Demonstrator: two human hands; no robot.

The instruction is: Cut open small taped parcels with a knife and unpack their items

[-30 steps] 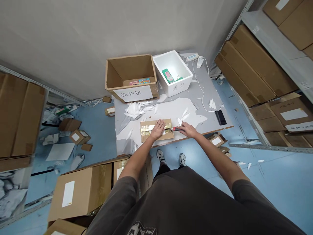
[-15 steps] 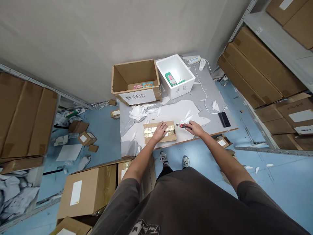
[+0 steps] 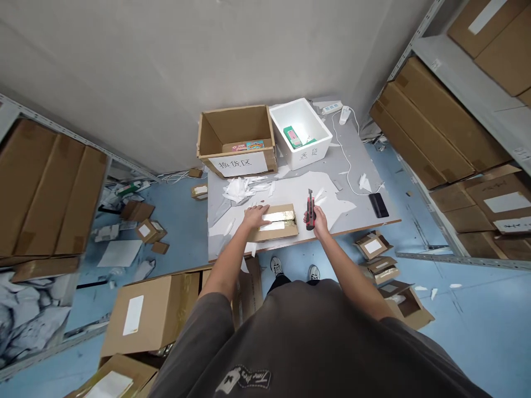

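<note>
A small cardboard box (image 3: 279, 223) lies at the table's front edge, with shiny tape and a white label along its top. My left hand (image 3: 254, 216) grips its left end, fingers over the top. To the right of the box, my right hand (image 3: 318, 221) is closed around a red and black utility knife (image 3: 310, 211). The knife points away from me, its tip apart from the box. Scraps of white paper (image 3: 238, 189) lie behind the box.
A large open carton (image 3: 243, 164) and a white foam box (image 3: 307, 155), both holding small packets, stand at the table's back. A black phone (image 3: 379, 205) with a white cable lies at the right. Cartons (image 3: 141, 315) stand at the lower left; shelves of boxes flank both sides.
My left hand has slid from the top of the box to its left end. My right hand has drawn in slightly, and the knife has turned from pointing left to pointing away from me.
</note>
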